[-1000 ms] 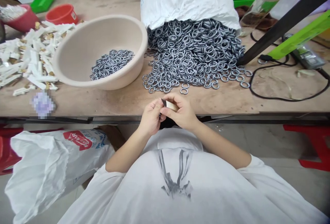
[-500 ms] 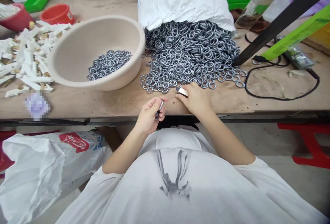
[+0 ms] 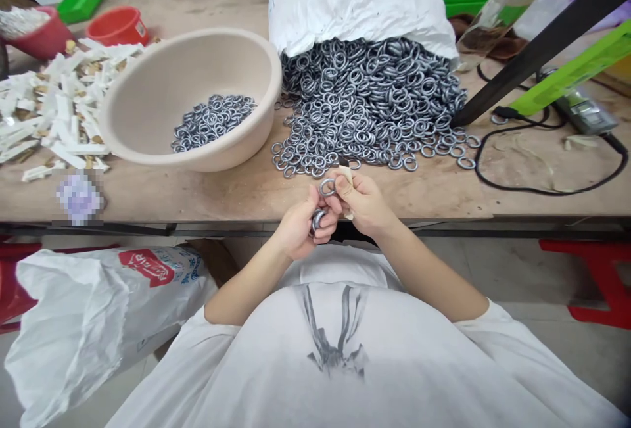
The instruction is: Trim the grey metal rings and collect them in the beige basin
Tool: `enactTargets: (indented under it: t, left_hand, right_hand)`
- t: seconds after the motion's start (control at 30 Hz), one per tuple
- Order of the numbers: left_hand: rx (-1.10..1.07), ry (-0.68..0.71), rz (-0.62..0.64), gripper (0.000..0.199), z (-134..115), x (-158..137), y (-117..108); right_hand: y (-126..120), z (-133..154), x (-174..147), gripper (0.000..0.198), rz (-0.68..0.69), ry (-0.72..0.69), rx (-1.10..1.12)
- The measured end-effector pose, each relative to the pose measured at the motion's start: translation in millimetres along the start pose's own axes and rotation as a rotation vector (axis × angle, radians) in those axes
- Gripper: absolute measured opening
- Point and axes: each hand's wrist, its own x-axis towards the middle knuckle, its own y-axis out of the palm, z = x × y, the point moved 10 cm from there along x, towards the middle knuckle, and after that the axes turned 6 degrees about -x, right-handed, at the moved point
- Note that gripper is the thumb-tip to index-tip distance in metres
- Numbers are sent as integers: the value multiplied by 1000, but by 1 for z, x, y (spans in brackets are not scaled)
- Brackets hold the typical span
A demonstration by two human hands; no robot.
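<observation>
At the table's front edge, my left hand (image 3: 302, 225) is closed around several grey rings (image 3: 318, 220) in its curled fingers. My right hand (image 3: 365, 204) meets it and pinches one grey ring (image 3: 327, 187), whose left side lies by my left fingertips. A short tool with a pale handle and a dark tip (image 3: 346, 171) is also held in my right hand; its kind is unclear. Just beyond my hands a large heap of the same rings (image 3: 355, 106) spills from a white sack (image 3: 359, 7). More rings lie inside a beige basin (image 3: 197, 163) on the left.
White strips (image 3: 64, 112) are piled left of the basin, near a red tub (image 3: 118, 25). A dark slanted post (image 3: 532, 53) and a black cable (image 3: 542, 188) stand and lie at right. A white printed bag (image 3: 73, 323) is below the table at left.
My right hand has come from the heap's edge toward my left hand, now with a ring in its pinch. My left hand has moved right and slightly up.
</observation>
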Motion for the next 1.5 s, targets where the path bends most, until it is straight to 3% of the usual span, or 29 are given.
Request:
enactTargets:
  t: [0.13,0.27,0.47,0.63,0.73,0.9,1.1,1.33,1.43,1.5]
  left_hand:
    - [-164,-153,79,26,8,-2,11]
    - [-128,-120,45,23,7,0,6]
    - [82,47,-166,28,-2,1,-14]
    - [193,196,-236,26,-15,-2,-17]
    - [199,190,-199,30,-14,-1,-15]
    - [65,100,-77,36,-10,-3,-4]
    - [-54,71,-139,34,-7,-7,-11]
    - [-29,155,-142,30,-13,-6,-11]
    - [2,170,-91,31,-15,-10,-3]
    - [57,143,-11,35,-12,-12,7]
  right_hand:
    - [-9,-17,0,53,-88,74,61]
    - [-7,-23,-1,52,-24,109,38]
    - [-18,20,-10,41,-115,-222,-295]
    - [-10,22,-10,42,-92,-263,-445]
    - [-8,29,-9,45,-108,-323,-554]
    - [-21,30,-14,51,-202,-242,-605]
    - [7,42,-29,41,-71,-368,-968]
    - [15,44,-29,43,-54,-398,-1037]
    - [4,36,-22,46,-77,-347,-993]
    - [-22,28,-12,50,-194,-259,-946]
